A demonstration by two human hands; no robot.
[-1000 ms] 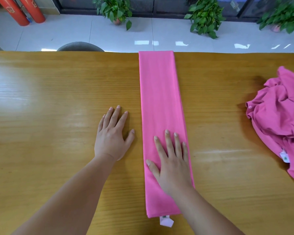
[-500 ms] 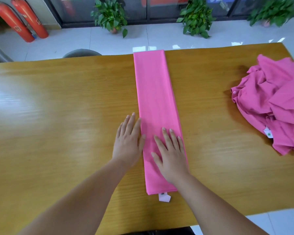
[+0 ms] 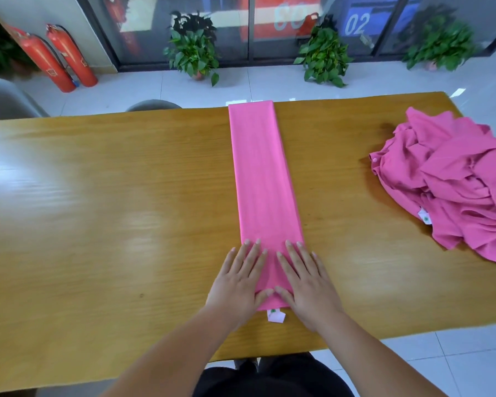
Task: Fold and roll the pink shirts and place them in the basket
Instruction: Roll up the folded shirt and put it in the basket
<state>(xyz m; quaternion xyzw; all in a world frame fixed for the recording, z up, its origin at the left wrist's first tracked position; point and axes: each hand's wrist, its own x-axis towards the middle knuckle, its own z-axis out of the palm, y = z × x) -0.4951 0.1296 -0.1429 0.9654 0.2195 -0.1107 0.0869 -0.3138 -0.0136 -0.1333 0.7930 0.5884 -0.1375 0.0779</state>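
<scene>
A pink shirt (image 3: 262, 179), folded into a long narrow strip, lies across the wooden table (image 3: 112, 210) from its far edge toward me. A white label (image 3: 275, 315) sticks out at the strip's near end. My left hand (image 3: 239, 277) and my right hand (image 3: 305, 282) lie flat side by side on that near end, fingers straight and pointing away from me, thumbs meeting over the cloth. A loose heap of pink shirts (image 3: 453, 181) sits at the table's right side. No basket is in view.
Beyond the table is a tiled floor with three potted plants (image 3: 194, 50) along a glass wall. Two red fire extinguishers (image 3: 60, 57) stand at the far left. A grey chair back (image 3: 152, 105) shows behind the far edge.
My left hand slid from the bare table onto the strip beside my right hand. Both hands drew back to the strip's near end. My view tilted up and back.
</scene>
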